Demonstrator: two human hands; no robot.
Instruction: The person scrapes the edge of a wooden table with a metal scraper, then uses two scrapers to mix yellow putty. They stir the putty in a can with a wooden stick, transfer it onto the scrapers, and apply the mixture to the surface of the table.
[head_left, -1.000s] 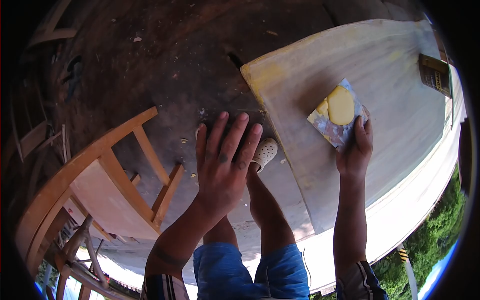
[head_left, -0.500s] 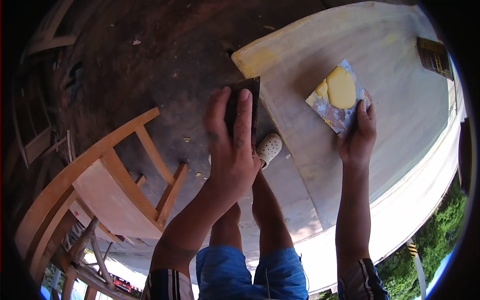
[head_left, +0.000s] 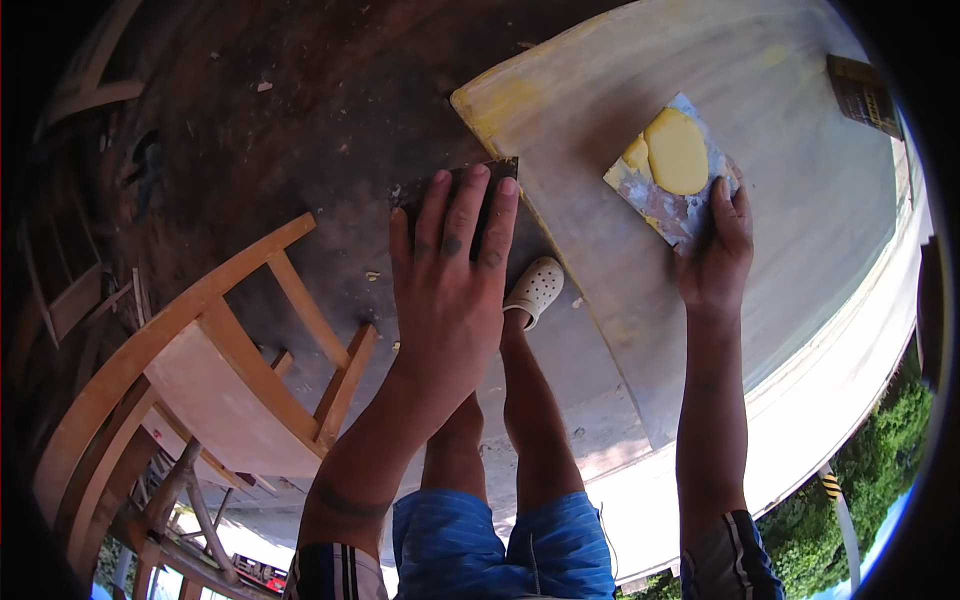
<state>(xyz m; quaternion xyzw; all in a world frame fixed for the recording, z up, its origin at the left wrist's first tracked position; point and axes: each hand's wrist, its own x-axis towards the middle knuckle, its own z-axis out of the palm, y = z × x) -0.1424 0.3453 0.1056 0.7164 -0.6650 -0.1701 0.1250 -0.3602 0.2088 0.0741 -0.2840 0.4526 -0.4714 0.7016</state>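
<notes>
My left hand [head_left: 450, 270] has its fingers laid along the face of a dark, flat, straight-edged spreader [head_left: 402, 195]; the thumb is hidden behind it. The spreader is beside the left edge of a large pale panel [head_left: 620, 290] with yellow smears near its corner. Over that panel, my right hand [head_left: 725, 245] grips a small paint-stained board [head_left: 637, 200] by its lower right corner, thumb on top. A thick pool of yellow paste [head_left: 677, 152], like filler putty, lies on the board with a smaller lump alongside.
Left of me stands an unpainted wooden chair [head_left: 225, 340]. A dark labelled can [head_left: 862, 97] sits at the panel's far right. Below, a foot wears a pale clog [head_left: 535, 292] on the dark floor [head_left: 300, 150], among scattered crumbs.
My left hand has turned, bringing its back and more fingers into view and showing more of the spreader's width. The right hand and its board have shifted slightly up in view.
</notes>
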